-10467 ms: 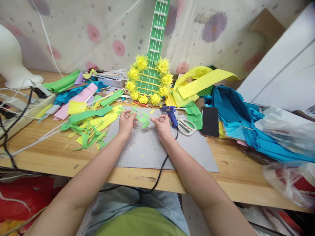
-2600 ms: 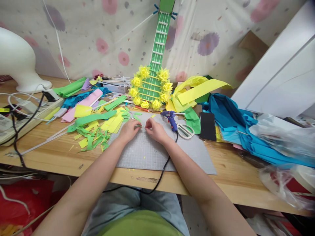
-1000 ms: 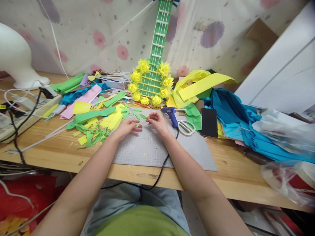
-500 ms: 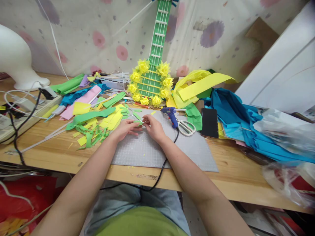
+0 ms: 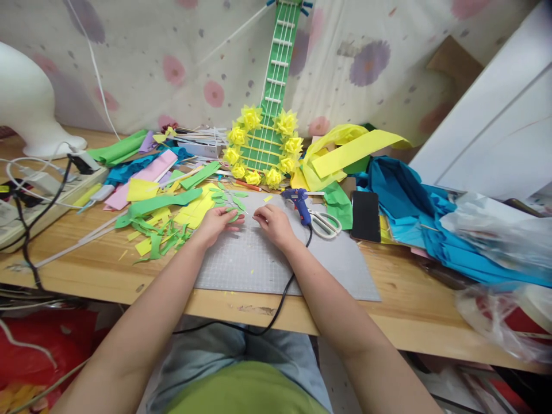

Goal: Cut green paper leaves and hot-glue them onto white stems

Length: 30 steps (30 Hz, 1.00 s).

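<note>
My left hand (image 5: 217,226) pinches a thin wire stem with green paper leaves (image 5: 228,197), whose tip points to the right. Just right of that tip, my right hand (image 5: 272,223) hovers over the grey cutting mat (image 5: 267,270), its fingers curled together; whatever they hold, if anything, is too small to make out. A blue glue gun (image 5: 299,204) and white-handled scissors (image 5: 326,225) lie to the right of my hands. Behind them stands a green paper guitar (image 5: 264,141) edged with yellow paper flowers.
Green and yellow paper scraps (image 5: 161,230) are heaped at the left, near a power strip (image 5: 52,195). To the right are a black phone (image 5: 365,216) and blue paper (image 5: 401,190). A black cable (image 5: 285,293) crosses the mat and the table's front edge.
My right hand has moved a little to the right, away from the leafy stem and my left hand. The stem stays in my left hand.
</note>
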Each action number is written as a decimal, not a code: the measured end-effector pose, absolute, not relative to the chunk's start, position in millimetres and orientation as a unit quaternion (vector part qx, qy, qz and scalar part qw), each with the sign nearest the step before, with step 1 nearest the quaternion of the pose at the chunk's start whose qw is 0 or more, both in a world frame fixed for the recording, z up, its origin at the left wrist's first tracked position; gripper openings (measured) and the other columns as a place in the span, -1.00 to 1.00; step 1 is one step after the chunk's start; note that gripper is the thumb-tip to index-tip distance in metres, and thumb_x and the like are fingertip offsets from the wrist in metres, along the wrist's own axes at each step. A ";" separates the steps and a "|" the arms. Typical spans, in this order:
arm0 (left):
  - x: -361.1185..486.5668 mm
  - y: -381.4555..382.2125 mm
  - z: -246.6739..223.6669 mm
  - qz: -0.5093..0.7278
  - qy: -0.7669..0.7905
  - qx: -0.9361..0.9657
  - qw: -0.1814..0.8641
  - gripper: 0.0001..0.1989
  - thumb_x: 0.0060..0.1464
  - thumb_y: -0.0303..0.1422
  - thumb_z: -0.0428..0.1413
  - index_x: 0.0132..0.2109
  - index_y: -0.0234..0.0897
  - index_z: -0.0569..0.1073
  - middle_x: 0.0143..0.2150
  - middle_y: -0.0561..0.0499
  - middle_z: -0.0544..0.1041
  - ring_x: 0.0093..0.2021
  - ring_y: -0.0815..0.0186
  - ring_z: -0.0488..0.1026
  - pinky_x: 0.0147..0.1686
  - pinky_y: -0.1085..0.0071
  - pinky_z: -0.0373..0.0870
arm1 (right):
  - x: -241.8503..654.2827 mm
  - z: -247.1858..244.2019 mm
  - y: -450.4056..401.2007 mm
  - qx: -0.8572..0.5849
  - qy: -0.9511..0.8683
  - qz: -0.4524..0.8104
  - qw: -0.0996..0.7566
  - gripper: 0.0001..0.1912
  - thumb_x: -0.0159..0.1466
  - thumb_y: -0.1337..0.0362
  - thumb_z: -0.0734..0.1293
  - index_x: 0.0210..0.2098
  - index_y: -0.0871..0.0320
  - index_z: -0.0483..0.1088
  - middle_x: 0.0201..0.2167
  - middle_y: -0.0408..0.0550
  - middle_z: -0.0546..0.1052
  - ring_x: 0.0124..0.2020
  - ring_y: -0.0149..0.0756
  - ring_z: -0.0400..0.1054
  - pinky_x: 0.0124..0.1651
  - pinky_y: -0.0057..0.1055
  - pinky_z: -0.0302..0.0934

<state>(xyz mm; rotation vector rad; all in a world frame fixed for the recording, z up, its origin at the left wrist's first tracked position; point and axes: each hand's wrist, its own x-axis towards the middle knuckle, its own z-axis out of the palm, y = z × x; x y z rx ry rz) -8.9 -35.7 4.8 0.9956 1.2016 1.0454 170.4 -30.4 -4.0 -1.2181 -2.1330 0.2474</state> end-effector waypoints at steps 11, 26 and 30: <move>-10.2 -36.4 3.2 0.456 0.472 0.461 0.598 -0.78 -0.18 -0.36 0.23 -0.34 -0.39 0.44 -0.15 -0.19 0.53 -0.22 0.22 0.51 -0.28 0.36 0.46 | 164.9 -14.9 -28.0 -0.502 -0.691 0.341 0.393 -0.83 0.12 0.19 0.22 -0.48 0.14 0.34 -0.52 -0.18 0.42 -0.47 -0.42 0.24 -0.37 -0.48 0.10; -11.2 -39.1 9.3 0.447 0.454 0.435 0.636 -0.67 -0.24 -0.42 0.21 -0.21 -0.41 0.47 -0.25 -0.19 0.55 -0.24 0.15 0.52 -0.33 0.31 0.49 | 163.5 -11.0 -31.5 -0.501 -0.706 0.304 0.399 -0.87 0.11 0.24 0.25 -0.47 0.15 0.38 -0.46 -0.15 0.47 -0.41 -0.40 0.28 -0.29 -0.46 0.13; -10.5 -39.0 10.4 0.450 0.462 0.432 0.631 -0.64 -0.23 -0.34 0.25 -0.21 -0.39 0.47 -0.24 -0.18 0.55 -0.24 0.16 0.51 -0.37 0.35 0.49 | 163.1 -12.7 -30.6 -0.500 -0.714 0.296 0.391 -0.87 0.11 0.24 0.24 -0.46 0.14 0.39 -0.47 -0.15 0.47 -0.40 -0.40 0.29 -0.30 -0.46 0.13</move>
